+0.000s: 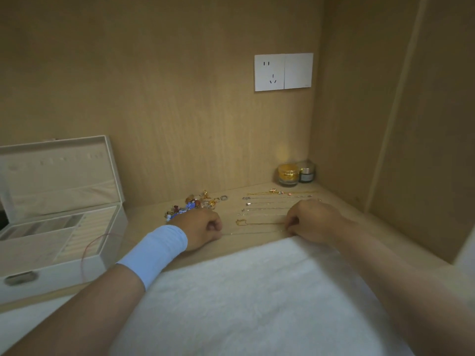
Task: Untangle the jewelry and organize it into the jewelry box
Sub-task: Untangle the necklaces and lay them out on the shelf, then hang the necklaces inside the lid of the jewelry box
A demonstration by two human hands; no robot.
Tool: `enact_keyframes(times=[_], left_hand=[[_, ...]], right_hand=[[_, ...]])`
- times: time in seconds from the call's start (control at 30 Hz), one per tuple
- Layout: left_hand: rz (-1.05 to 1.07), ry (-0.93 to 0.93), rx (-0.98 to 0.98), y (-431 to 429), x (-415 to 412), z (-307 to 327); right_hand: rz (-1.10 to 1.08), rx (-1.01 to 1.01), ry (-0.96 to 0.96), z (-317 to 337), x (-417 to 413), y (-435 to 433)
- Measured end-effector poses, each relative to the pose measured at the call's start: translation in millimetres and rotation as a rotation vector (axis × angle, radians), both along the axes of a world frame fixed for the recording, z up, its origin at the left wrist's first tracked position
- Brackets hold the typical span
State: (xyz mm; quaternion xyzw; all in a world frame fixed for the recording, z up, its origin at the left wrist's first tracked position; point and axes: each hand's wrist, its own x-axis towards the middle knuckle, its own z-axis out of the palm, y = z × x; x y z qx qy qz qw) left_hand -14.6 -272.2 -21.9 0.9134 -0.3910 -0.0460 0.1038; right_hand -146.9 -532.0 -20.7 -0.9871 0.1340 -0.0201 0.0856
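Counter [144, 219]: wooden surface across the middle of the frame; it carries every item below.
Cloth [244, 291]: white, lower centre, under both forearms. No jewelry lies on it.
Box [64, 273]: lower left, lid up, trays exposed. No piece can be made out in the compartments, though the view there is soft. Judged: loading has not begun, so the whole transfer is left.
Left hand [200, 229]: centre of the frame, just below the pile. Fingers curled tight, apparently pinching the left end of the chain.
Right hand [312, 222]: right of centre. Fingers curled, apparently pinching the right end of the chain.
Row [272, 204]: above and between the hands, toward the wall. Several chains lie straight, parallel and apart from one another. Judged: these are already untangled.
Chain [254, 232]: thin, drawn straight between the two hands, on the counter just beyond the cloth's far edge. Judged: it is being added as the nearest line of the row.
Pile [195, 202]: above the left hand. Rings and small coloured pieces lie close together. Whether they are tangled cannot be told; sorting is left.
Thread [88, 249]: red loop at the box's right end, not yet dealt with.
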Motion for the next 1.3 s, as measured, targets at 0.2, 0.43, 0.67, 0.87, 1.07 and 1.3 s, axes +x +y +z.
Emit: enact_keyframes(times=[0.2,0.43,0.67,0.87,1.07,1.3], left_hand=[[0.138,-0.054,-0.110,52,15,32],[0.207,-0.137,0.051,114,10,27],[0.200,-0.249,0.244,132,6,9],[0.179,-0.293,0.119,128,8,5],[0.231,0.130,-0.510,134,12,12],[0.165,0.785,-1.241,153,6,45]], right_hand=[[0.115,0.025,-0.153,27,16,56],[0.425,0.203,-0.103,28,65,172],[0.444,0.100,-0.015,1,97,221],[0.377,0.592,-0.202,-5,105,204],[0.277,1.250,-0.301,8,101,195],[0.198,1.391,-0.399,19,103,184]])
